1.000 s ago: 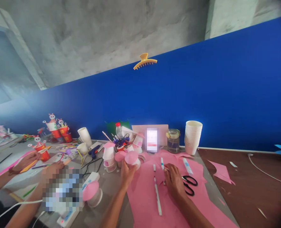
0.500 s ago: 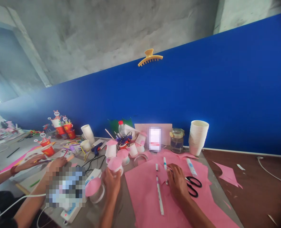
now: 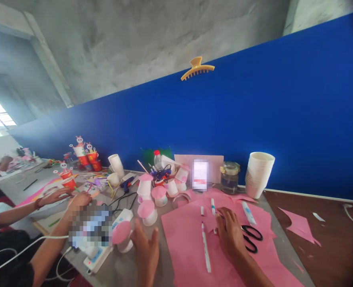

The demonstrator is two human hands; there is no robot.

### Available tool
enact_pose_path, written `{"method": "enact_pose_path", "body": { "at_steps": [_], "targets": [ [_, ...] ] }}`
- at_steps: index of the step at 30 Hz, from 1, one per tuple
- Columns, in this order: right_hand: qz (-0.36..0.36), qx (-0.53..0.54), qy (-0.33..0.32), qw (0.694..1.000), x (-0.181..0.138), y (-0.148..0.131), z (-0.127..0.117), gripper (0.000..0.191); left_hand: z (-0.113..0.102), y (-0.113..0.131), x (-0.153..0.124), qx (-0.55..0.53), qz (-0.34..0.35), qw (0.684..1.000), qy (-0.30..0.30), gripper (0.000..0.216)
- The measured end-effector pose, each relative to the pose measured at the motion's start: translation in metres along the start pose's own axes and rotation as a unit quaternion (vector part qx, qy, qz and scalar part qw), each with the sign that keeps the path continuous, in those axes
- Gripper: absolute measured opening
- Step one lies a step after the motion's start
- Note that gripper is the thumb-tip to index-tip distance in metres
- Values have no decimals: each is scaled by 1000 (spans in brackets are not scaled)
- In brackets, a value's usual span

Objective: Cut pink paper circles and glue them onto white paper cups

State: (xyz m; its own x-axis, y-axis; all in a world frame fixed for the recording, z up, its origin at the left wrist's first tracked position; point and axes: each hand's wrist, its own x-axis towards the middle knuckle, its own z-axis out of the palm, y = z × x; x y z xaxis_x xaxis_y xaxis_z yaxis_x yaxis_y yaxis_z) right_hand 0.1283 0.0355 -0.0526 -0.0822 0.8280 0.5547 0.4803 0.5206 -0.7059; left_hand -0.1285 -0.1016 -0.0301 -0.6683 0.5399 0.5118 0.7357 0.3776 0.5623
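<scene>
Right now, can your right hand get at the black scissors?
Probably yes: the scissors lie on the pink paper right beside the right hand, on its outer side, with nothing between them.

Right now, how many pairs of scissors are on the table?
1. Black-handled scissors lie on the pink paper, just right of the right hand. The clutter by the blue wall could hide more.

Grey table (image 3: 125, 268), pink paper sheet (image 3: 188, 247) spread across it, pink-topped cups (image 3: 148, 213), glass jar (image 3: 229, 182), stacked white cups (image 3: 258, 175)
</scene>
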Motion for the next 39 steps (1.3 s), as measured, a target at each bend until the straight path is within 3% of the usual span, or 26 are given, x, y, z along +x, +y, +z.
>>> {"method": "enact_pose_path", "body": {
  "at_steps": [3,7,13,16,18,20,22,25,28,31,34,39],
  "targets": [
    [-6,-5,5,1000,0,-1,0,26,-14,25,14,50,85,994,41,50],
    [-32,-20,19,999,0,1,2,24,-15,34,52,131,188,973,2,36],
    [-65,-29,35,997,1,1,3,20,-7,18,76,226,176,953,-102,31],
    [-55,-37,37,997,2,-5,1,18,-15,26,79,209,189,956,-79,35],
    [-46,-38,28,998,2,-9,-1,17,-22,42,76,150,196,969,-31,42],
    [-49,-39,35,997,3,-14,-4,17,-25,63,68,40,234,971,-28,43],
    [-69,-48,34,996,4,-17,-8,18,-21,84,54,-68,251,964,-64,36],
    [-73,-88,31,993,5,-22,-14,21,1,106,32,-146,241,944,-172,27],
    [-92,-129,-7,987,4,-28,-19,25,29,112,16,-154,272,918,-245,24],
    [-110,-158,-41,980,3,-32,-20,27,47,108,8,-130,297,911,-256,25],
    [-118,-192,-67,972,2,-32,-17,30,51,106,-1,-89,313,908,-265,30],
    [-97,-245,-98,960,-2,-28,-13,22,49,109,-18,-32,310,890,-332,32]
  ]
}}
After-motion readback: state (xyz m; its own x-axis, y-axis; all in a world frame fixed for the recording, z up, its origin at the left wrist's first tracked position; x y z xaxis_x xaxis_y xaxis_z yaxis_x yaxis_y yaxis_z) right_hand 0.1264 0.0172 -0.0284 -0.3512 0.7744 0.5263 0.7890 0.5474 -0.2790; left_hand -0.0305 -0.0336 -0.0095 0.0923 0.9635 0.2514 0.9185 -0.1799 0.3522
